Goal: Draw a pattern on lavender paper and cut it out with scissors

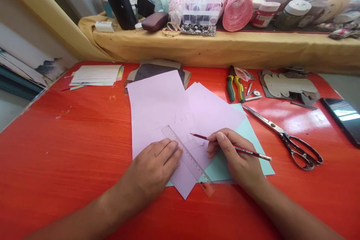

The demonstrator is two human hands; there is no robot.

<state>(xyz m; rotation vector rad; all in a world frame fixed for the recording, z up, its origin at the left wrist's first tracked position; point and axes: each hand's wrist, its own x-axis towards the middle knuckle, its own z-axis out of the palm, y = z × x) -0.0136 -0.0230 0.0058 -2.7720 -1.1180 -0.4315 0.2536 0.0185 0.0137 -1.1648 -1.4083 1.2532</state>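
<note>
A clear plastic ruler lies slantwise across lilac paper, its lower end reaching past the sheets onto the red table. My left hand holds the ruler down with its fingers close together; the thumb is hidden. In my right hand, a dark red striped pencil is gripped between thumb and fingers, its tip pointing left over the paper. Thin pencil lines show near the tip. Whether the tip touches the sheet I cannot tell. Under the lilac sheets sits light green paper.
Scissors lie right of the papers, with green-yellow pliers behind them. A phone rests at the right edge, near cut grey pieces. Note sheets are at the back left. A cloth-covered ledge holds jars and boxes.
</note>
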